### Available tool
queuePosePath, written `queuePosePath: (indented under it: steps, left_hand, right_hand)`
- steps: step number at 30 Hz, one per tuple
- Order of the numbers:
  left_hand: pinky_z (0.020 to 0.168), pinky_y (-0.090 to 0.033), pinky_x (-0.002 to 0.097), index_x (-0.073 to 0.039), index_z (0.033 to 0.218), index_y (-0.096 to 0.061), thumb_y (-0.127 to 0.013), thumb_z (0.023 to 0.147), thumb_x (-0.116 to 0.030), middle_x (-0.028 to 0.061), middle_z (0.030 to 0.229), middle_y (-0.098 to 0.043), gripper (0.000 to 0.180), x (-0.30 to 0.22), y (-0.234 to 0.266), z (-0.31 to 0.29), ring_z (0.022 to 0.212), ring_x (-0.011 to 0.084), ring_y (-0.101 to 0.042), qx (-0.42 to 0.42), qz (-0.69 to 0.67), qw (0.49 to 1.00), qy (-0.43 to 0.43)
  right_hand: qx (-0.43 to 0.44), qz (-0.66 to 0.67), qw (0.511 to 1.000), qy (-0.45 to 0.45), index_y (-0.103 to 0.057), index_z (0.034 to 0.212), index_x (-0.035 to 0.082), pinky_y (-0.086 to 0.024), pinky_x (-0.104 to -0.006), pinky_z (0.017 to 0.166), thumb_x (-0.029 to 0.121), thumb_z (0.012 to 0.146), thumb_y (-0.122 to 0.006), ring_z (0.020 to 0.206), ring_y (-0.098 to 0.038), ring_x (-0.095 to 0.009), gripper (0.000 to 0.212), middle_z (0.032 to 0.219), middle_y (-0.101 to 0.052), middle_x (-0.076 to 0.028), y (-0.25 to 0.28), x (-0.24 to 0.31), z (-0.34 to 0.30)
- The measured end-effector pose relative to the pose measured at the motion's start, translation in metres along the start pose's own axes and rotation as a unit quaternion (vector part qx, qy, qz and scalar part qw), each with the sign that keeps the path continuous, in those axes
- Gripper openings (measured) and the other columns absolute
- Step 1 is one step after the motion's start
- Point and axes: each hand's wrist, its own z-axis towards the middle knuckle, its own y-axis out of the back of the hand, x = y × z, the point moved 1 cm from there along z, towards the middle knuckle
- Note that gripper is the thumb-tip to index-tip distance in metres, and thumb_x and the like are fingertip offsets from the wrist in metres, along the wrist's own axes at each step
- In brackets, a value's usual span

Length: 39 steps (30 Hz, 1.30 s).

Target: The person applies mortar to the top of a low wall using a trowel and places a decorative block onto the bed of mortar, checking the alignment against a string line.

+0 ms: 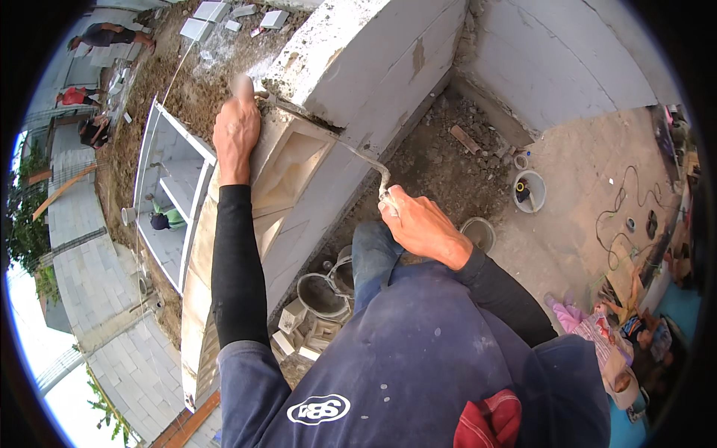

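My right hand point(426, 225) is closed round the handle end of a narrow trowel-like tool point(383, 173) with a bent shank. Its thin, mortar-smeared length runs toward the joint between a white block wall point(373, 67) and a pale concrete block with a recessed pattern point(295, 153). At the far end of that patterned block rests my left hand point(237, 134), arm stretched forward. Its fingertips are blurred, so their grip cannot be made out. More patterned blocks point(196, 313) continue in a row toward me.
Mortar buckets point(321, 295) and loose blocks point(293, 317) stand by my legs. A white bucket point(529, 191) with a tool inside sits on the dirt floor, near a cable point(618, 216). Clothes point(605, 336) lie at right. Beyond the wall, several people point(108, 34) are on lower ground.
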Motion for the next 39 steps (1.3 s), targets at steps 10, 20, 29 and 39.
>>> queuePosePath:
  steps: [10,20,29,39]
  left_hand:
    - [0.088,-0.051,0.0524,0.002,0.097,-0.077,-0.03,0.105,-0.072,0.0322,0.093,-0.072,0.089,0.005,-0.003,-0.002,0.096,0.0492,-0.07,-0.034,-0.045,0.998,-0.036]
    - [0.093,-0.051,0.0524,-0.006,0.11,-0.08,-0.029,0.106,-0.071,0.032,0.097,-0.073,0.083,-0.01,0.001,-0.001,0.1,0.0499,-0.069,-0.026,-0.032,0.998,-0.044]
    - [0.091,-0.051,0.0522,-0.003,0.103,-0.08,-0.03,0.105,-0.072,0.0315,0.093,-0.072,0.086,0.0,0.0,0.002,0.096,0.0486,-0.07,-0.021,-0.044,0.998,-0.036]
    - [0.087,-0.051,0.053,-0.002,0.104,-0.079,-0.027,0.106,-0.072,0.0309,0.09,-0.072,0.088,-0.002,0.0,-0.003,0.093,0.0485,-0.07,-0.013,-0.057,0.998,-0.02]
  right_hand:
    - [-0.025,0.068,0.996,-0.051,-0.06,0.098,-0.01,-0.053,-0.0616,0.085,0.031,0.106,-0.047,0.088,-0.068,-0.056,0.044,0.088,-0.068,-0.038,-0.012,-0.007,-0.011]
    - [0.075,0.041,0.996,0.033,-0.067,0.1,-0.011,-0.057,-0.0545,0.079,0.031,0.105,-0.046,0.085,-0.07,-0.052,0.047,0.088,-0.071,-0.033,-0.01,0.018,0.121]
    - [-0.054,0.073,0.996,-0.027,-0.06,0.104,-0.013,-0.054,-0.0602,0.081,0.036,0.108,-0.046,0.088,-0.07,-0.053,0.05,0.087,-0.068,-0.037,-0.06,0.005,0.079]
    - [0.007,0.054,0.999,0.007,-0.062,0.103,-0.013,-0.057,-0.0521,0.075,0.036,0.108,-0.045,0.075,-0.072,-0.045,0.053,0.088,-0.069,-0.032,-0.039,-0.012,0.072]
